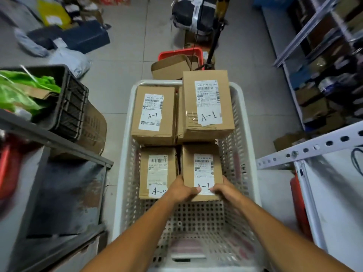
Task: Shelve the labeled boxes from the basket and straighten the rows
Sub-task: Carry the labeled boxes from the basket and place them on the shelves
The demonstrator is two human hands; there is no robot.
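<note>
A white perforated basket (243, 154) stands on the floor below me with several labeled cardboard boxes in it. Both hands grip the near right box marked A-1 (200, 165): my left hand (180, 190) on its left near corner, my right hand (224, 190) on its right near corner. To its left stands a box marked A-2 (157, 171). Behind are two more A-1 boxes, a left one (154, 114) and a taller right one (207, 105). The near half of the basket floor is bare.
A grey metal shelf (59, 146) on the left holds a black crate (70, 103) with green bags. A white shelf rail (306, 150) juts in at right, with stocked shelving (322, 79) beyond. A red bin (180, 54) and loose parcels lie on the floor ahead.
</note>
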